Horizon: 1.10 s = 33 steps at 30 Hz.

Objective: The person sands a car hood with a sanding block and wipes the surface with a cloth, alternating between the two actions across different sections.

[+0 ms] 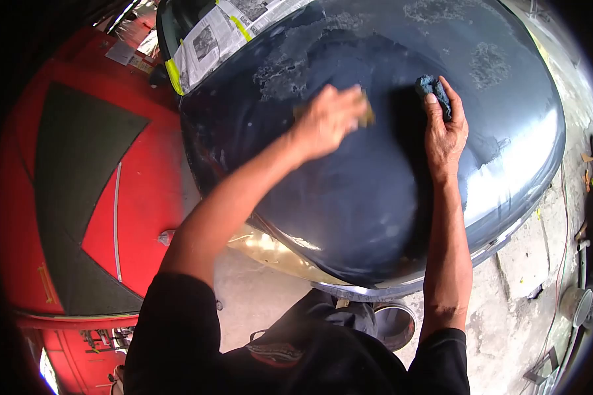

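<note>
My left hand (329, 120), smeared by motion, presses a yellow-brown sanding pad (367, 113) flat against a dark grey car panel (349, 204). Most of the pad is hidden under the fingers. In my right hand (446, 131) a crumpled dark blue cloth (432, 89) is held between thumb and fingers, just over the panel's right half. The curved panel looks wet and shiny, with patches of pale bubbly residue (290, 69) on its far left and far right parts.
Newspaper (214, 43) fixed with yellow tape (174, 76) covers the window area at the top left. A red car (145, 217) with a dark stripe stands close on the left. Below the panel's near edge sits a bucket (396, 326). Assorted items, including a round container (576, 306), line the right side.
</note>
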Motion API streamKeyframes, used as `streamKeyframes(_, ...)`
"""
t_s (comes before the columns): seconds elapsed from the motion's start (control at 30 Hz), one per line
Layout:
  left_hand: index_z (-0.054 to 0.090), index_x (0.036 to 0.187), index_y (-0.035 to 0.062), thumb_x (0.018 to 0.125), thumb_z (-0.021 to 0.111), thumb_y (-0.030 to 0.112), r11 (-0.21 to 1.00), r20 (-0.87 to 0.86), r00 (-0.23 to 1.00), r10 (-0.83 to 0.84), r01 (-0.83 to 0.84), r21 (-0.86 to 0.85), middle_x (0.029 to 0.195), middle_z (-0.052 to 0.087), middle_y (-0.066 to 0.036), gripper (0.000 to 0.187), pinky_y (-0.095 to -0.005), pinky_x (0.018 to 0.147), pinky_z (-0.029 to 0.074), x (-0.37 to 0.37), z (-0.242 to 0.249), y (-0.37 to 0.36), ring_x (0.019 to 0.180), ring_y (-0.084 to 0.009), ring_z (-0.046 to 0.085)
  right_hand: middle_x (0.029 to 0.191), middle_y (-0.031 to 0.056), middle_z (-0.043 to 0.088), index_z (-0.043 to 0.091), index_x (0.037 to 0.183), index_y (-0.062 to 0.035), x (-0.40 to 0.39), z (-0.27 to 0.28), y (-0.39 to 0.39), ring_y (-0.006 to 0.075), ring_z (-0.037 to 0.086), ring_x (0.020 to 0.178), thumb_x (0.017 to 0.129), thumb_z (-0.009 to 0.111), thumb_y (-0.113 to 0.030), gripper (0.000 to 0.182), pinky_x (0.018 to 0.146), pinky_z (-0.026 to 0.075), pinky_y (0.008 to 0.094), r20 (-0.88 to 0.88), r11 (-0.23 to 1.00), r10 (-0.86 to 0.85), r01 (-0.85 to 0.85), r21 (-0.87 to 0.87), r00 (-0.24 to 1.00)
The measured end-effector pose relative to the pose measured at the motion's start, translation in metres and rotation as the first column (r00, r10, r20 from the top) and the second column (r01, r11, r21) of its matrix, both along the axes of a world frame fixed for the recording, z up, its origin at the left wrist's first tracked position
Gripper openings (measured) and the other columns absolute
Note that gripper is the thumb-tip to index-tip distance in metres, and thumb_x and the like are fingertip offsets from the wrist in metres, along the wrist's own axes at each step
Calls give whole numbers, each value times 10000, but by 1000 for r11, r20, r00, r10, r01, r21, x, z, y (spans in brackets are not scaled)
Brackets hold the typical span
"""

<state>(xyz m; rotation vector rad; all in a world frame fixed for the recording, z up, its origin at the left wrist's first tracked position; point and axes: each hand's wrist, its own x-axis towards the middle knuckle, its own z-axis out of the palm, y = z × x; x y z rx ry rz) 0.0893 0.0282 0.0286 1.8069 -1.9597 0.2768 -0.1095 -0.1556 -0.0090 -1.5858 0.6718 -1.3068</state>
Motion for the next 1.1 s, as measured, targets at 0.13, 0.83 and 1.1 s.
streamKeyframes(0.13,770,1251,84,943,744,170,988,22,988,153,-152,-41,1466,654,-163,321,-447,1067,502,39,9,-63,1180,-375,629,1228,152,741,685,1403,-127,-2,5,2,275,696,1153,1035,725,-273,399,1016,541,398,2,1000,1,-1,15,1000)
streamKeyframes(0.83,714,1303,23,896,768,88,986,-59,985,161,-158,51,1460,614,-227,416,-447,1026,522,-70,-4,118,1130,-367,601,1392,227,594,654,1437,-139,57,11,1,454,558,1236,993,704,-362,499,1072,450,577,-534,806,-478,106,-582,697)
streamKeyframes(1.1,703,1337,1,926,759,76,894,-215,875,433,-448,-26,1461,630,-223,421,-460,1057,521,-46,34,212,1223,-398,630,1341,158,641,691,1341,-126,170,8,122,391,564,1279,951,729,-315,435,1100,453,503,-545,613,-172,-344,-711,821)
